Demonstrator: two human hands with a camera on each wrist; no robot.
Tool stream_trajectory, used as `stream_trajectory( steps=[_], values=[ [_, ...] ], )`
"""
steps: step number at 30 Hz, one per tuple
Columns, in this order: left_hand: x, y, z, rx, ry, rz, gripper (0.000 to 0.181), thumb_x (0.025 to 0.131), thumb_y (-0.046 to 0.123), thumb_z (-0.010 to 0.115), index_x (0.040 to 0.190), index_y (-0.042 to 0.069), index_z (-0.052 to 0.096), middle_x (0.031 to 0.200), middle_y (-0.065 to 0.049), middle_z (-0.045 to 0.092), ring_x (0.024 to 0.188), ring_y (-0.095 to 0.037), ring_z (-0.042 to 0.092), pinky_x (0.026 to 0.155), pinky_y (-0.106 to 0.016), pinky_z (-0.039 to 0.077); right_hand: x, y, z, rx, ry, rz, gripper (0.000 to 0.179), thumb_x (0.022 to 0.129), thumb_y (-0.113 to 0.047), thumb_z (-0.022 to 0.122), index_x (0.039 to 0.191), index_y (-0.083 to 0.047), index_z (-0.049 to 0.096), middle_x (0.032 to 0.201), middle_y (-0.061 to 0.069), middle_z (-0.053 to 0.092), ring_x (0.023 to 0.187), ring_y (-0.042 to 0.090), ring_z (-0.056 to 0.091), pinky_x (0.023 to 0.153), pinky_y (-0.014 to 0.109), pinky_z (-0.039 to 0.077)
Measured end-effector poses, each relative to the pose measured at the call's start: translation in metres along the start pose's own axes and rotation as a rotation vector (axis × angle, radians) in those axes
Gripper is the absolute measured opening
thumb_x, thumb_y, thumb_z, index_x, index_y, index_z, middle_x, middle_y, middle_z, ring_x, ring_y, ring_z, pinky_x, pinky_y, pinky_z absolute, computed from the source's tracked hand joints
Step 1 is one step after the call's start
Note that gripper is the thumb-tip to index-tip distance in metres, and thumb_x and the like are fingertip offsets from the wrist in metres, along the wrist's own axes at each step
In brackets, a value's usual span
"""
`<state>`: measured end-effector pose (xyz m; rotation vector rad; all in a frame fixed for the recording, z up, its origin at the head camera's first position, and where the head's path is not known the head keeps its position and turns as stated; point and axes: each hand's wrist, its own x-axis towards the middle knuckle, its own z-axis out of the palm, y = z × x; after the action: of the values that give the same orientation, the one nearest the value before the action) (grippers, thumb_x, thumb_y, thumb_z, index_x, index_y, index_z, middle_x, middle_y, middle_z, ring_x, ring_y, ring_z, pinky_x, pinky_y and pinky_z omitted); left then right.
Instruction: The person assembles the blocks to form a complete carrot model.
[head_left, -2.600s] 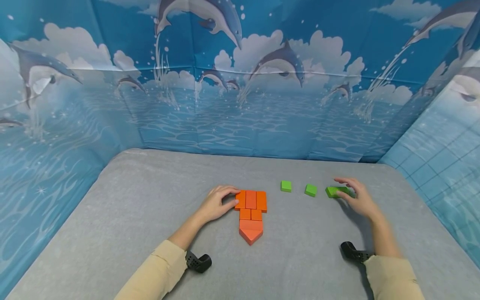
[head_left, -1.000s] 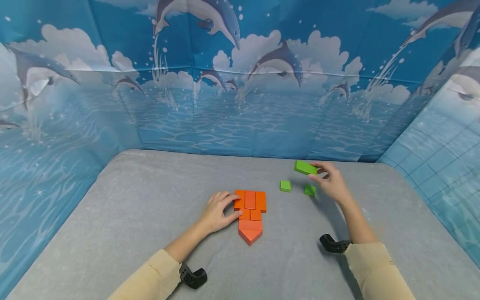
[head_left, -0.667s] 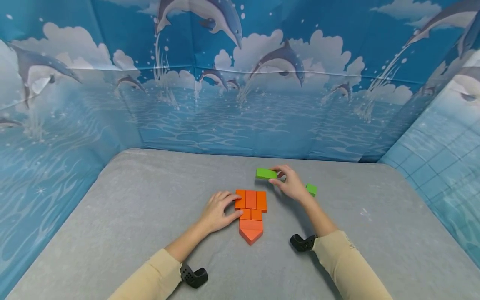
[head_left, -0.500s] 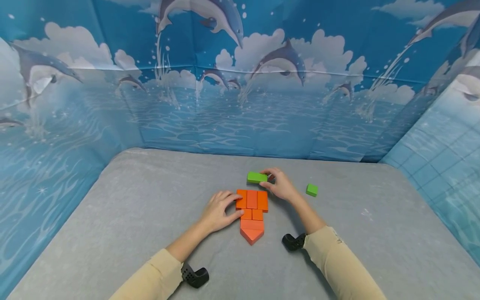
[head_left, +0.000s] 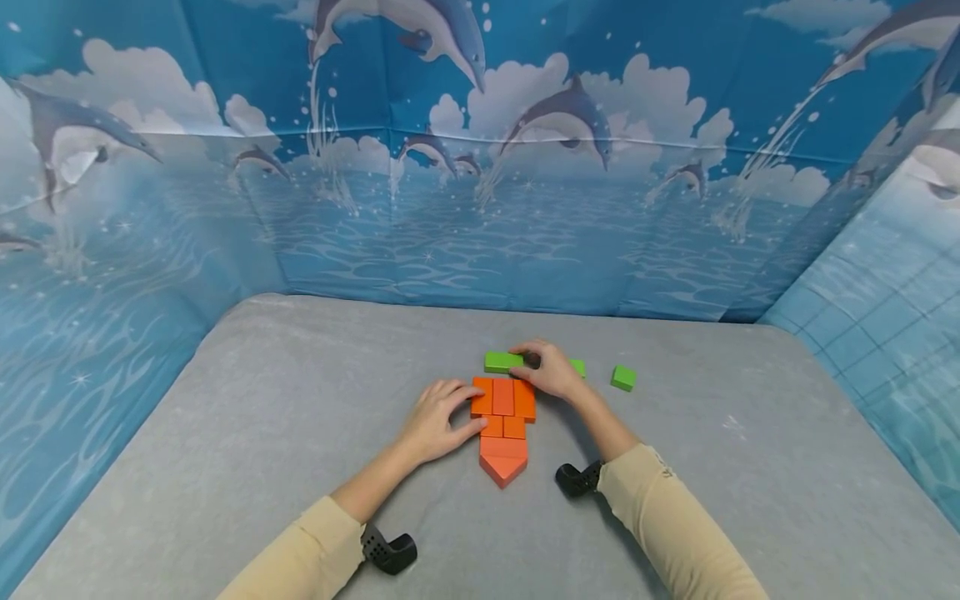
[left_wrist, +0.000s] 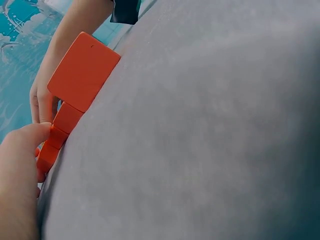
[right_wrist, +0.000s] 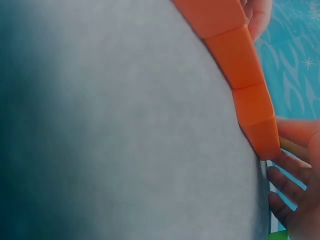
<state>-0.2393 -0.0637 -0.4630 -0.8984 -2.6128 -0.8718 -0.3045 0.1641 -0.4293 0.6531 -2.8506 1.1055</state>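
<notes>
In the head view, my right hand [head_left: 553,372] pinches the right end of a long green block [head_left: 502,362] just beyond the orange blocks. My left hand [head_left: 437,423] rests at the left side of that orange group, fingertips touching a far orange block [head_left: 482,398] and the thumb beside a small orange block [head_left: 492,427]. The group has three blocks across its far end, two small ones behind them and an orange pointed piece [head_left: 502,463] nearest me. In the right wrist view, the right fingers are beside the orange block [right_wrist: 263,137] at the row's end.
A small green block [head_left: 577,367] is partly hidden behind my right hand. Another small green block [head_left: 623,377] lies farther right on the grey cloth [head_left: 712,450]. Dolphin-printed curtains [head_left: 465,242] enclose the back and sides.
My right hand has picked up the long green block at the right, carried it left over the small ones and lowered it beyond the orange group. My left thumb has shifted slightly nearer me.
</notes>
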Motion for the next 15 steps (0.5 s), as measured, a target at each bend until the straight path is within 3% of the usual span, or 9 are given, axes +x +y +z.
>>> stream_trajectory(
  steps=[5, 15],
  values=[
    [0.0, -0.0005, -0.0008, 0.0, 0.001, -0.001, 0.043, 0.084, 0.04, 0.062, 0.119, 0.016, 0.059, 0.113, -0.004, 0.056, 0.105, -0.021, 0.047, 0.093, -0.043, 0.037, 0.0004, -0.0007, -0.0009, 0.003, -0.003, -0.012, 0.026, 0.089, -0.013, 0.059, 0.112, -0.001, 0.064, 0.111, 0.017, 0.06, 0.09, 0.027, 0.053, 0.08, 0.042, 0.045],
    [0.0007, 0.0, -0.0006, 0.007, -0.026, -0.021, 0.044, 0.085, 0.043, 0.059, 0.121, 0.017, 0.058, 0.114, -0.002, 0.056, 0.106, -0.019, 0.047, 0.094, -0.041, 0.037, -0.0009, -0.0001, -0.0053, 0.041, -0.084, -0.008, 0.025, 0.089, -0.014, 0.059, 0.111, -0.002, 0.065, 0.114, 0.017, 0.06, 0.102, 0.03, 0.054, 0.089, 0.046, 0.043]
  ],
)
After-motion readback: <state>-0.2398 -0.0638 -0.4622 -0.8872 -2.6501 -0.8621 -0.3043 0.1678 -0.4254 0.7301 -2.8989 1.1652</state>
